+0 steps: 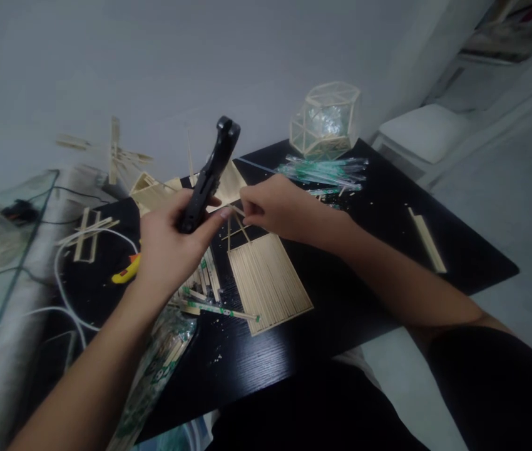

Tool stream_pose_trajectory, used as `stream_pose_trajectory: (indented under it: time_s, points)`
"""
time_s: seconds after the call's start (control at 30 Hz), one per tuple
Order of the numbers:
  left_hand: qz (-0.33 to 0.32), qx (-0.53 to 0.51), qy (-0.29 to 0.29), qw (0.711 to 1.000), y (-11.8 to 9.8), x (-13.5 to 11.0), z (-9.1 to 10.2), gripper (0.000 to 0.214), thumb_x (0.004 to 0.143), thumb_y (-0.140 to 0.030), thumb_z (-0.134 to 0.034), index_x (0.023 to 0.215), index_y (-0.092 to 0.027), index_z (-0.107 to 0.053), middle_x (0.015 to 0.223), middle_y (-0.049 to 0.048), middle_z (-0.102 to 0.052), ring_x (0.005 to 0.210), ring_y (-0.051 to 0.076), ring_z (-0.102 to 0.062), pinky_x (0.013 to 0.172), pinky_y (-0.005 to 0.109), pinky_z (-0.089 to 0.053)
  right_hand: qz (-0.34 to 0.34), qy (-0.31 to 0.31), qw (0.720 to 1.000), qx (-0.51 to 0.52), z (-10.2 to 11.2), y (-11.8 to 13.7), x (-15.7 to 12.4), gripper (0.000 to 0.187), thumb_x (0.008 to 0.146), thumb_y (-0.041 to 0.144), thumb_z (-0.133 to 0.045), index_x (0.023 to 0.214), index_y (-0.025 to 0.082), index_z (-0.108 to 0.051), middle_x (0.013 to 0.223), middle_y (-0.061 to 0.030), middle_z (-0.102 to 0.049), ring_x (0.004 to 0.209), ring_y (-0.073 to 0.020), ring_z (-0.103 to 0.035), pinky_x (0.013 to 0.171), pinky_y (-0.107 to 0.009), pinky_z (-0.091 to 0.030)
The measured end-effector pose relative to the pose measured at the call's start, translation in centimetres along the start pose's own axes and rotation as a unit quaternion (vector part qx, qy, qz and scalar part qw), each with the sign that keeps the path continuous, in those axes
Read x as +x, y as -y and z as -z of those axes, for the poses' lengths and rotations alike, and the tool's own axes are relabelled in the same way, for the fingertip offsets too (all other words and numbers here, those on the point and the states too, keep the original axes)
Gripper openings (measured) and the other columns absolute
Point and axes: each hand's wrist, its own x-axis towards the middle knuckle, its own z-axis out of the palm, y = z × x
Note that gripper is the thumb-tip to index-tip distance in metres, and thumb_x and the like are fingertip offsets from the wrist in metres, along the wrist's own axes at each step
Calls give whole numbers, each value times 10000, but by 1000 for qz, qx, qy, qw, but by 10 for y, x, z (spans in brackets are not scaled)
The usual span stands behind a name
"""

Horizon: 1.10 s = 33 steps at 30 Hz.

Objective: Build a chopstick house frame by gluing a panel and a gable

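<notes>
My left hand (pixel 167 241) is closed around a long black tool (pixel 207 178), which points up and away; its exact kind is unclear. The left thumb tip reaches toward thin wooden sticks (pixel 239 227) that meet in a narrow peak. My right hand (pixel 270 203) is curled shut beside that peak, its fingers pinching the end of a thin stick, partly hidden. Just below both hands a flat panel of wooden sticks laid side by side (pixel 270 282) lies on the black table. One wrapped pair of chopsticks (pixel 223 309) overlaps the panel's near left edge.
Wrapped chopsticks (pixel 203 279) lie left of the panel. Behind are empty green-printed wrappers (pixel 325 169) and a faceted stick frame (pixel 332 119). A yellow-handled tool (pixel 126 269) and white cable (pixel 59 275) are at left; loose sticks (pixel 428 241) lie right. A white stool (pixel 423 131) stands beyond.
</notes>
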Motion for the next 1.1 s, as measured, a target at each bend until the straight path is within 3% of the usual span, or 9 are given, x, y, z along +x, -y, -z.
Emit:
stream_pose_trajectory:
  time_s: [0.17, 0.53, 0.7, 1.1]
  points:
    - [-10, -2, -23, 1000, 0, 6, -12, 148, 860, -366, -790, 887, -223, -763, 764, -26, -676, 685, 145, -586, 652, 287, -469, 25, -3, 1000, 10, -1, -3, 2, 125, 884, 91, -702, 805, 172, -649, 744, -15, -687, 705, -157, -594, 663, -292, -319]
    - [-34, 13, -55, 998, 1, 3, -17, 125, 837, -337, -791, 884, -225, -765, 777, -25, -721, 705, 148, -640, 668, 284, -492, 33, 9, 998, 44, 0, -9, 5, 93, 859, 53, -707, 824, 131, -671, 757, -22, -677, 715, -136, -566, 700, -292, -314]
    - [-38, 19, -49, 998, 2, 3, -17, 115, 838, -330, -779, 902, -235, -769, 759, -27, -710, 686, 146, -642, 651, 281, -500, 33, -1, 995, 89, -2, -12, 6, 104, 877, 51, -704, 953, 121, -693, 839, -37, -730, 800, -155, -640, 702, -267, -353]
    - [-48, 18, -55, 997, 4, 4, -17, 149, 855, -377, -768, 911, -240, -764, 813, -11, -736, 725, 159, -659, 695, 298, -519, 36, 24, 998, 49, 1, -9, 8, 29, 895, 81, -735, 896, 109, -743, 839, -42, -756, 829, -159, -673, 734, -273, -372]
